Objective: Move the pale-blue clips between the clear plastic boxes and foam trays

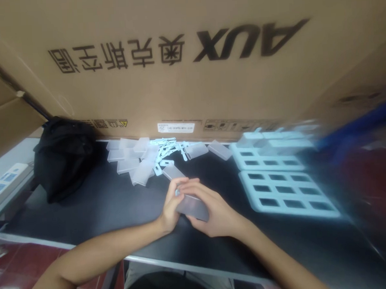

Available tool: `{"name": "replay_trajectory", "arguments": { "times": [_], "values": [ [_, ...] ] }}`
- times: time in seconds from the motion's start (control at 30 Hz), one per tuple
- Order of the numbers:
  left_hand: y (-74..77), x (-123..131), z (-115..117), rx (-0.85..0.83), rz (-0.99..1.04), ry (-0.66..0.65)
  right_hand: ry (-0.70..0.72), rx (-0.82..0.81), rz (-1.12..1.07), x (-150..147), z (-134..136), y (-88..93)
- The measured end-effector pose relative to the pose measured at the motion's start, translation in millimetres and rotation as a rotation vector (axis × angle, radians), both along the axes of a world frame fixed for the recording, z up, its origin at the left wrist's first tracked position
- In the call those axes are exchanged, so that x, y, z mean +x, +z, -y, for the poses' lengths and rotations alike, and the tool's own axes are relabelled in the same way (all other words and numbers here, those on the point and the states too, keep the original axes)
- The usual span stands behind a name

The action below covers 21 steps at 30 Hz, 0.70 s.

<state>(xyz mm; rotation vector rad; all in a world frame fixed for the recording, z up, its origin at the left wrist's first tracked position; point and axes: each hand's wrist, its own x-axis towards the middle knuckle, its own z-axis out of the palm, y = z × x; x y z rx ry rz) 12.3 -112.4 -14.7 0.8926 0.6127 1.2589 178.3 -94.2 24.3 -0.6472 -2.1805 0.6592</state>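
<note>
1. the left hand (171,208) and right hand (217,206) were both clamped on a translucent case (193,208), one at each end.
2. the case lay between the palms, over the dark tabletop (119,215), near its front edge.
3. it looked light, stiff and slippery, likely best held by its edges.
4. the hands faced each other, fingers meeting beyond it.

1. A black-topped table (134,208) stretched across the scene.
2. Translucent cases (126,155) lay clustered beside a heap of pale-blue plastic pieces (166,152).
3. A black bag (64,157) rested at left, pale-blue slotted trays (289,196) at right.
</note>
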Motion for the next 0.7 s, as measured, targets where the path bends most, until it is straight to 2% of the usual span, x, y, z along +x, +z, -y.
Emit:
{"name": "replay_trajectory", "arguments": {
  "times": [0.17, 0.37, 0.53, 0.7],
  "values": [
    [2.6, -0.9, 2.1, 0.060, 0.099, -0.035, -0.011, 0.038, 0.000, -3.2, 3.1, -5.5],
    [-4.3, -4.5, -2.7, 0.131, 0.029, -0.012, 0.000, 0.058, -0.003, -1.1, 3.2, -3.0],
    [-4.7, -8.4, -7.8, 0.125, -0.013, 0.016, -0.017, 0.032, 0.021, 3.3, 1.6, 0.5],
    [1.9, -9.3, -5.2, 0.060, -0.006, -0.031, -0.055, 0.076, 0.022, 4.6, 0.9, 0.4]
  ]
}}
